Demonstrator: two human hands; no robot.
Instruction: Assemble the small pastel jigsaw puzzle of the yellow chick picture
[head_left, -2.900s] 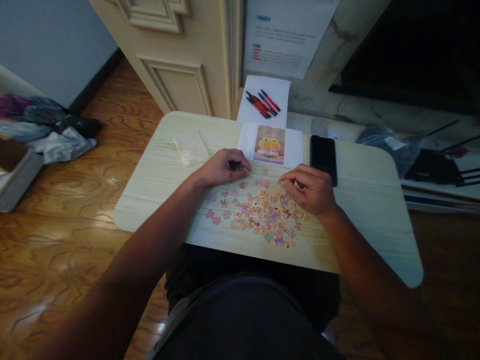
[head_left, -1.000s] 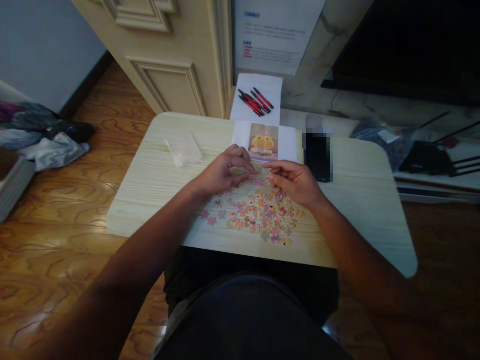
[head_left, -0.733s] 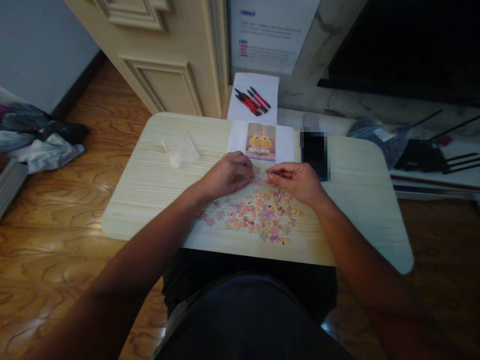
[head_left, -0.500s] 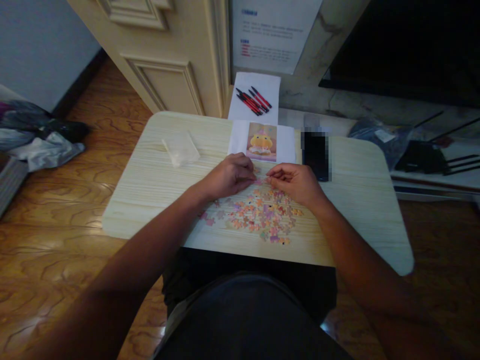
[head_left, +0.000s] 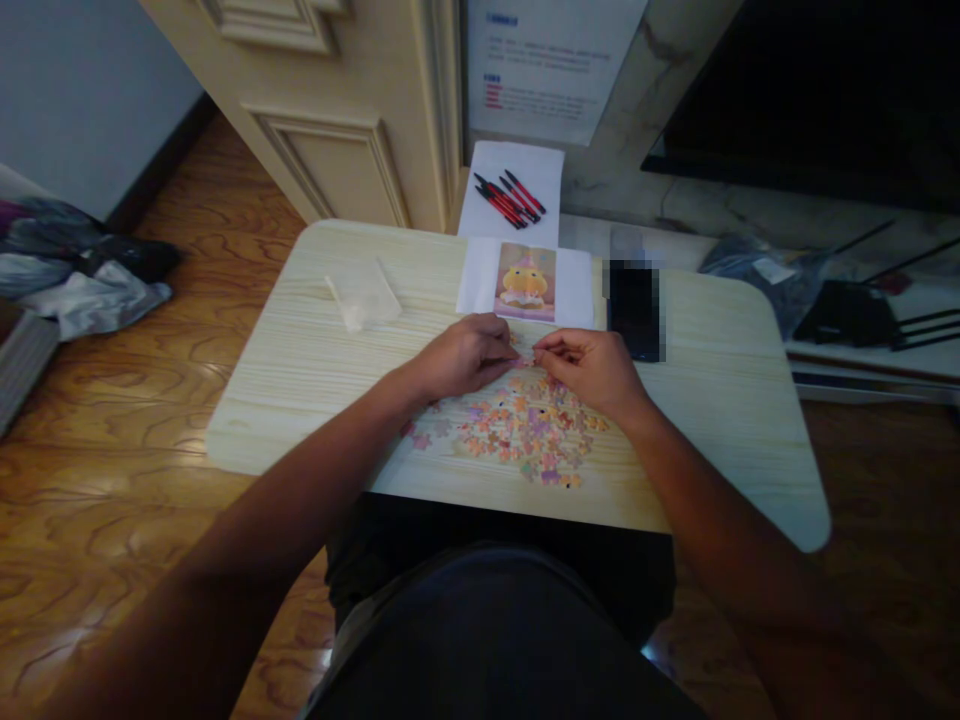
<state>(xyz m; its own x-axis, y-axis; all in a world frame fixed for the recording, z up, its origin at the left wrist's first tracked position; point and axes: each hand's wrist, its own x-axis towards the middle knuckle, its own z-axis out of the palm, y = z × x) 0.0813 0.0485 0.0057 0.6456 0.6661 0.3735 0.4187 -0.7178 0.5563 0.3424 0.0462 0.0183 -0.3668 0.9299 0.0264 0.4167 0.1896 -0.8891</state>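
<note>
Loose jigsaw puzzle pieces [head_left: 517,425] in orange, pink and purple lie spread over the near middle of the pale table [head_left: 277,370]. Just beyond them, my left hand [head_left: 474,352] pinches a small pinkish puzzle piece between thumb and fingers. Facing it from the right, my right hand [head_left: 589,365] has its thumb and forefinger pinched on a puzzle piece too, mostly covered by the fingertips. Both sets of fingertips almost meet. Beyond my hands lies a picture card [head_left: 525,283] showing a yellow figure, on white paper.
A clear plastic bag [head_left: 367,297] lies on the table's left. To the right of the card is a black, pixelated phone-like object [head_left: 635,312]. Several red and black pens [head_left: 510,200] rest on white paper at the back. Plastic bags [head_left: 97,280] sit at far left.
My left hand has shifted slightly right and toward me, bringing its fingertips closer to my right hand. The right hand keeps nearly the same place. The scattered pieces look unmoved.
</note>
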